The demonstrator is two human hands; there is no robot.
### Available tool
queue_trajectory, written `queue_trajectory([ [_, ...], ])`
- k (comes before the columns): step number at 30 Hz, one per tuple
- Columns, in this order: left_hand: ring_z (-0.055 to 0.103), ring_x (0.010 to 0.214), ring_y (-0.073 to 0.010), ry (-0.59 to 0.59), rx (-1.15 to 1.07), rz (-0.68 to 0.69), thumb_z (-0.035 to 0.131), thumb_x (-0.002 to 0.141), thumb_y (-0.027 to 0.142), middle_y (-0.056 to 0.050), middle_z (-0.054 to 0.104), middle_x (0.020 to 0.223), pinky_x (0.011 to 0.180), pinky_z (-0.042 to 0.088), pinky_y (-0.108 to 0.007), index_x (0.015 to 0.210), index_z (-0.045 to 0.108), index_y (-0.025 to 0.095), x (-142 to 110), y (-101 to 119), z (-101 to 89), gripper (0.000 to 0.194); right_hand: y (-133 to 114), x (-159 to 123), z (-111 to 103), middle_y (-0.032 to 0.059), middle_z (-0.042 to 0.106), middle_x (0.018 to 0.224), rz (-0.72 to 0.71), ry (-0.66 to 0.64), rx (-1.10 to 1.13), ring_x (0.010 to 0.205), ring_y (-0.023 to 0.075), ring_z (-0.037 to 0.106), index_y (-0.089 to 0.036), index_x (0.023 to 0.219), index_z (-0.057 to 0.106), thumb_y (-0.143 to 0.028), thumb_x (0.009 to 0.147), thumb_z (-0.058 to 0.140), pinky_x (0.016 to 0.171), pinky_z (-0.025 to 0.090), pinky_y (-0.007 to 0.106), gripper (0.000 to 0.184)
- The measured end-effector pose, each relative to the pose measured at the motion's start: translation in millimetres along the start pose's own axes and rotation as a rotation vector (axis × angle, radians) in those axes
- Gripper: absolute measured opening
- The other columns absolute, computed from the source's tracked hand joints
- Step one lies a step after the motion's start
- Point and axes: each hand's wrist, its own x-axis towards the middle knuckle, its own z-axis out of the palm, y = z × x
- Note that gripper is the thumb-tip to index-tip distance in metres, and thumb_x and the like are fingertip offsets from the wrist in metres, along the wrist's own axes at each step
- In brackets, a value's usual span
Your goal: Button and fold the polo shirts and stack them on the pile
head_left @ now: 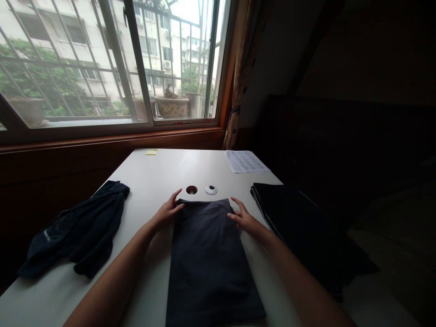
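Observation:
A dark grey-blue folded garment (209, 254) lies flat on the white table in front of me, its far edge straight and its near end wider. My left hand (166, 212) is at the far left corner, index finger stretched out and thumb touching the cloth. At the far right corner, my right hand (243, 218) has thumb and index finger spread apart, the thumb tip against the cloth's edge. Some of the other fingers on both hands are hidden. Whether the cloth is trousers or another garment, I cannot tell.
A crumpled dark navy garment (81, 227) lies on the left. Dark folded clothes (306, 231) lie on the right. Farther back on the white table (177, 168) are printed papers (247, 161), a yellow note (151, 152), a cable hole (191, 190) and its cap (211, 190).

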Motion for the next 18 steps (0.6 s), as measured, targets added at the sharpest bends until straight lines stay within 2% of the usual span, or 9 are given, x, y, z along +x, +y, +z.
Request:
queue_trajectory([
  [1, 0.064, 0.116, -0.0280, -0.060, -0.024, 0.007, 0.057, 0.091, 0.050, -0.010, 0.068, 0.124, 0.103, 0.047, -0.043, 0.157, 0.026, 0.021, -3.3, 1.6, -2.0, 0.079, -2.0, -7.3, 3.2, 0.0079, 0.070, 0.117, -0.032, -0.023, -0.051, 0.101, 0.0277, 0.069, -0.032, 0.156, 0.017, -0.055, 0.082, 0.069, 0.091, 0.053, 0.049, 0.093],
  [3, 0.056, 0.129, -0.0303, -0.160, -0.046, 0.035, 0.059, 0.091, 0.049, -0.011, 0.058, 0.143, 0.110, 0.042, -0.045, 0.159, 0.024, 0.023, -13.8, 3.6, -4.8, 0.080, -4.6, -20.4, 11.5, 0.0094, 0.057, 0.140, -0.107, -0.027, -0.211, 0.127, 0.0313, 0.055, -0.034, 0.154, 0.030, -0.054, 0.081, 0.071, 0.109, 0.041, 0.053, 0.086],
  [5, 0.046, 0.139, -0.0319, -0.208, -0.020, 0.083, 0.060, 0.091, 0.047, -0.010, 0.046, 0.154, 0.116, 0.036, -0.047, 0.159, 0.022, 0.024, -29.2, 3.6, -4.5, 0.081, -5.7, -31.1, 20.4, 0.0079, 0.045, 0.151, -0.158, -0.011, -0.364, 0.141, 0.0329, 0.040, -0.034, 0.150, 0.041, -0.051, 0.080, 0.073, 0.118, 0.029, 0.055, 0.078],
  [7, 0.040, 0.143, -0.0324, -0.228, 0.017, 0.141, 0.057, 0.094, 0.043, -0.010, 0.039, 0.159, 0.119, 0.032, -0.049, 0.160, 0.021, 0.024, -47.3, 2.8, 0.1, 0.078, -6.1, -40.3, 28.2, 0.0072, 0.044, 0.152, -0.187, -0.017, -0.407, 0.142, 0.0323, 0.037, -0.034, 0.148, 0.044, -0.047, 0.084, 0.070, 0.120, 0.026, 0.055, 0.071],
  [12, 0.038, 0.144, -0.0324, -0.206, 0.051, 0.222, 0.046, 0.098, 0.031, -0.007, 0.034, 0.161, 0.120, 0.030, -0.050, 0.159, 0.024, 0.029, -84.1, 4.8, 25.0, 0.065, -11.0, -61.8, 41.5, 0.0034, 0.040, 0.154, -0.225, -0.082, -0.306, 0.142, 0.0274, 0.040, -0.037, 0.148, 0.046, -0.033, 0.092, 0.059, 0.121, 0.028, 0.048, 0.058],
  [15, 0.034, 0.147, -0.0320, -0.164, 0.018, 0.223, 0.044, 0.097, 0.025, -0.004, 0.029, 0.164, 0.121, 0.029, -0.049, 0.158, 0.025, 0.033, -91.0, 9.7, 40.1, 0.065, -15.2, -71.9, 45.9, 0.0019, 0.037, 0.156, -0.248, -0.084, -0.281, 0.145, 0.0256, 0.036, -0.037, 0.150, 0.044, -0.025, 0.094, 0.053, 0.124, 0.024, 0.046, 0.058],
  [18, 0.027, 0.150, -0.0315, -0.112, -0.110, 0.235, 0.046, 0.095, 0.022, -0.003, 0.028, 0.164, 0.124, 0.022, -0.051, 0.158, 0.026, 0.031, -88.3, 17.6, 52.7, 0.067, -16.9, -81.0, 44.5, 0.0018, 0.037, 0.157, -0.201, -0.040, -0.241, 0.146, 0.0246, 0.034, -0.036, 0.153, 0.040, -0.024, 0.093, 0.051, 0.125, 0.020, 0.047, 0.062],
])
